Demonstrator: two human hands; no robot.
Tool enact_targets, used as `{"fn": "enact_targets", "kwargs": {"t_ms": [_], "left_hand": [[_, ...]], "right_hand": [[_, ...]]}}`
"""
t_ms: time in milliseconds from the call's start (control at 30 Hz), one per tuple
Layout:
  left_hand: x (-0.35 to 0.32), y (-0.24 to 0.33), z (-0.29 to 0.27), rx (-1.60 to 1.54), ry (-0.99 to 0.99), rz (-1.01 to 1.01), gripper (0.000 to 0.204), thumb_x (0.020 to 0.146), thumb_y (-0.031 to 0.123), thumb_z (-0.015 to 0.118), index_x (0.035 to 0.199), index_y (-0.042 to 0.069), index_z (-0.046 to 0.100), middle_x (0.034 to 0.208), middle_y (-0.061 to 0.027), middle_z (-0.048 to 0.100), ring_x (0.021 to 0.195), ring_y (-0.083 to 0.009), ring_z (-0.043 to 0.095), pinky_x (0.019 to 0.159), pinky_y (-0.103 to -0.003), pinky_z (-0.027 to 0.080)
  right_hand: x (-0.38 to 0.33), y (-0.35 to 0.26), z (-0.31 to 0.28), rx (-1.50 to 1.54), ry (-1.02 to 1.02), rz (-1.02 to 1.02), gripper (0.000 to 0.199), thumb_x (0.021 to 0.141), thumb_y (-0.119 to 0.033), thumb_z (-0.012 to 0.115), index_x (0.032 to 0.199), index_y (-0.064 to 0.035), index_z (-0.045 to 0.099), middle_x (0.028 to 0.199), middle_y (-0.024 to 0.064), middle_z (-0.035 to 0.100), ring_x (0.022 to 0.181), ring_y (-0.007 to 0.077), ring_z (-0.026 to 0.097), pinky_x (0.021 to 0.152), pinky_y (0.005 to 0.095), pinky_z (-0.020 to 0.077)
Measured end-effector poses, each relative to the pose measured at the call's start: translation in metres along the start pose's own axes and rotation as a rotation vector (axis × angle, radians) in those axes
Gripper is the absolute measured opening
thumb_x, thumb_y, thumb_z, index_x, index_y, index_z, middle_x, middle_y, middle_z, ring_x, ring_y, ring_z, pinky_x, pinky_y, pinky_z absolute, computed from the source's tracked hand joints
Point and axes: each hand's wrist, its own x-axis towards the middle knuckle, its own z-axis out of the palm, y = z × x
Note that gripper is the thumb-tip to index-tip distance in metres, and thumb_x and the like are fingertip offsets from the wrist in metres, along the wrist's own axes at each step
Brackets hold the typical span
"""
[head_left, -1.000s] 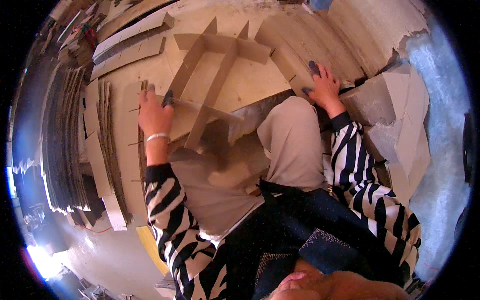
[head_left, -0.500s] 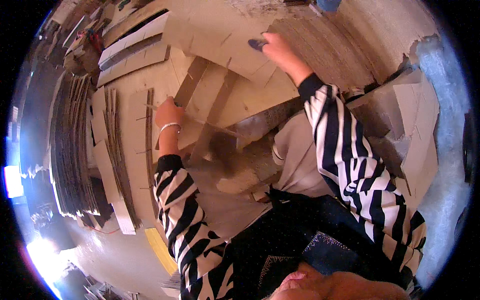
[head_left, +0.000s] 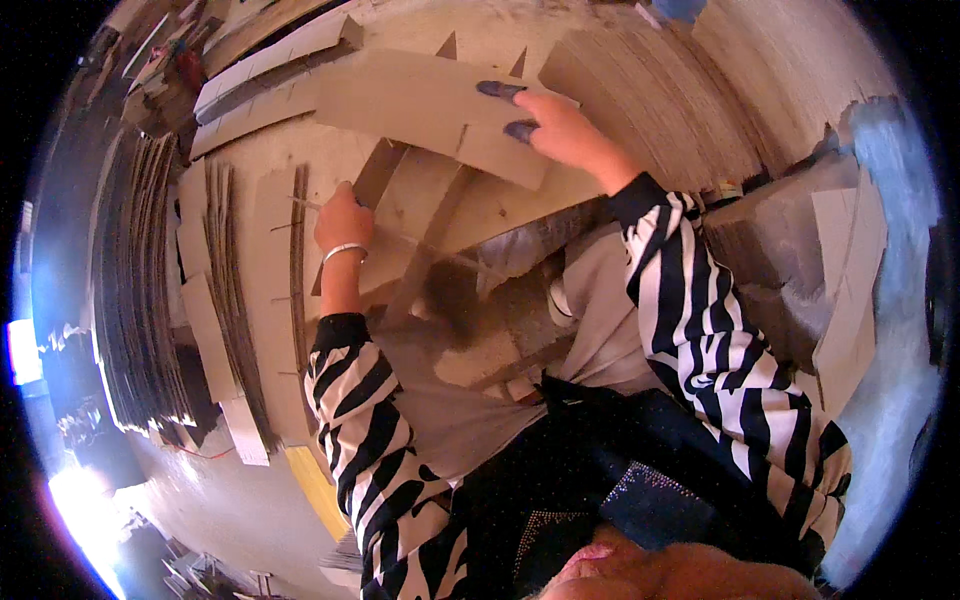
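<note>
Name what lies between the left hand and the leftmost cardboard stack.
Head view: a slotted cardboard stack and a cardboard bundle lie between the left hand and leftmost stack.

Swung right hand [head_left: 570,128] from lower right up to a cardboard strip [head_left: 400,100], now spanning the cardboard frame's [head_left: 436,225] far part, seemingly just above; curled left hand [head_left: 343,222] inward from spread.

That pale plywood worktop [head_left: 338,150] carries a slotted-together cardboard divider grid [head_left: 376,174] around its middle, the near end jutting past the edge; slotted cardboard strips [head_left: 262,122] lie far left, layered cardboard sheets [head_left: 655,110] right.
</note>
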Motion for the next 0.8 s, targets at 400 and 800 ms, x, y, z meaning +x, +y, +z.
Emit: {"fn": "enact_targets", "kwargs": {"t_ms": [400,800], "left_hand": [[0.003,0.006,-0.004,0.057,-0.059,-0.074,0.021,0.078,0.014,0.053,0.098,0.007,0.058,0.092,-0.0193,0.066,0.09,-0.0395,0.063,0.075,-0.05,0.05],[-0.009,-0.043,-0.043,0.003,-0.379,-0.081,0.049,0.083,0.044,0.056,0.105,0.001,0.065,0.105,-0.0249,0.064,0.101,-0.0407,0.06,0.083,-0.046,0.048]], "right_hand": [[-0.017,-0.002,0.052,-0.268,-0.315,-0.053,0.027,0.069,-0.002,0.06,0.095,-0.0085,0.056,0.084,0.0158,0.062,0.081,0.04,0.059,0.066,0.0481,0.0462],[0.029,0.041,0.027,-0.217,-0.03,0.378,0.047,0.077,-0.038,0.068,0.112,-0.0076,0.062,0.104,0.018,0.065,0.101,0.0353,0.06,0.082,0.0455,0.0475]]}}
